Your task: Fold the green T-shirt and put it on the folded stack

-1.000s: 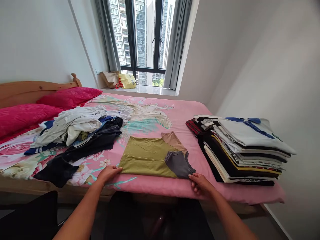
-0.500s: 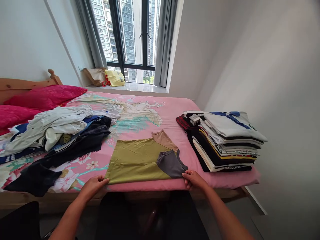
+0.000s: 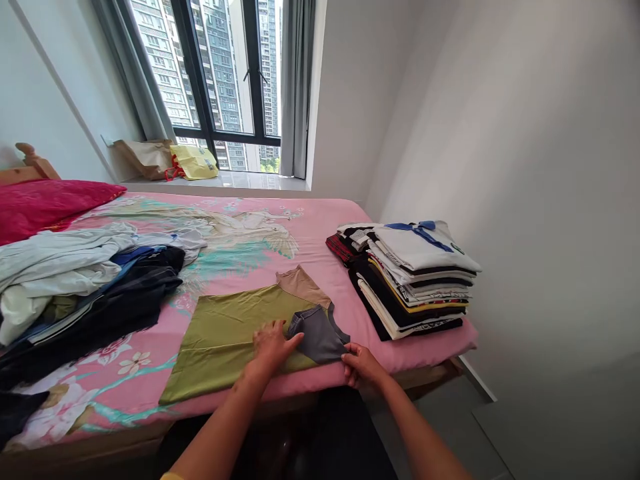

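Observation:
An olive-green T-shirt (image 3: 225, 333) with a grey sleeve and a tan sleeve lies on the bed near its front edge, its neckline toward the right. Both sleeves are turned inward over the body. My left hand (image 3: 273, 347) rests on the shirt beside the grey sleeve, fingers spread and thumb out. At the collar end, my right hand (image 3: 361, 363) pinches the near corner of the grey part between thumb and fingers.
On the right of the bed stands a tall stack of folded clothes (image 3: 415, 280). A loose heap of clothes (image 3: 75, 273) covers the left, near a red pillow (image 3: 55, 203). Paper and yellow bags (image 3: 195, 162) sit on the windowsill. The pink bedsheet (image 3: 320, 227) lies beneath everything.
My left hand has let go of the shirt's hem corner and moved right onto the shirt near the grey sleeve. My right hand stays at the collar corner. The view has turned right.

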Available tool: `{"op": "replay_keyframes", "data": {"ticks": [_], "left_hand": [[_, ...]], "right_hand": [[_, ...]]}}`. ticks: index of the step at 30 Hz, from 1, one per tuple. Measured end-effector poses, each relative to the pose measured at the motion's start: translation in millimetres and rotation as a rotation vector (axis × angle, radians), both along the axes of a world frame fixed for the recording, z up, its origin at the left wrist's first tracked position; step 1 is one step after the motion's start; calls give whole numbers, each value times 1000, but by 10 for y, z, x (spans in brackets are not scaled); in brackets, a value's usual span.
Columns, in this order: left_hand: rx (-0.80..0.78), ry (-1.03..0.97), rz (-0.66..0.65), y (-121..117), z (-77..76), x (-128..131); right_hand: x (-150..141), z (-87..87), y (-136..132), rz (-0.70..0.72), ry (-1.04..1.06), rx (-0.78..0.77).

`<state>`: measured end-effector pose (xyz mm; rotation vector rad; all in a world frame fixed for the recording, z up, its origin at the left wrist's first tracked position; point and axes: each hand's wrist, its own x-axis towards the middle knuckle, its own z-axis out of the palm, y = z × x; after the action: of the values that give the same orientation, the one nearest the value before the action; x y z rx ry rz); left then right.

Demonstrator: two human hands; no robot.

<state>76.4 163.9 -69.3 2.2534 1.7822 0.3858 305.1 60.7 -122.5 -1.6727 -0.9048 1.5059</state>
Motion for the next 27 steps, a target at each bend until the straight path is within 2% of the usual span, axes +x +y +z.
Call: {"op": "replay_keyframes", "data": {"ticks": [3, 6, 10, 17, 19, 21, 23, 27], "left_hand": [[-86, 18, 30, 212, -38, 195], [-114, 4, 51, 338, -116, 171], [-119, -26, 23, 363, -161, 111], [-117, -36, -13, 374, -125, 148], [-44, -28, -17, 378, -102, 189], [96, 0, -132, 384, -61, 275], [208, 32, -321, 401, -6, 412], [217, 66, -607, 436, 73, 760]], "right_hand": [[2, -23, 29, -10, 1, 4], [2, -65, 57, -30, -4, 3], [-6, -92, 70, -59, -10, -2], [-36, -118, 62, -120, -21, 37], [-38, -135, 56, -133, -14, 43], [-36, -147, 53, -139, -7, 43], [-34, -151, 54, -141, -1, 37], [-29, -155, 70, -146, 8, 18]]}}
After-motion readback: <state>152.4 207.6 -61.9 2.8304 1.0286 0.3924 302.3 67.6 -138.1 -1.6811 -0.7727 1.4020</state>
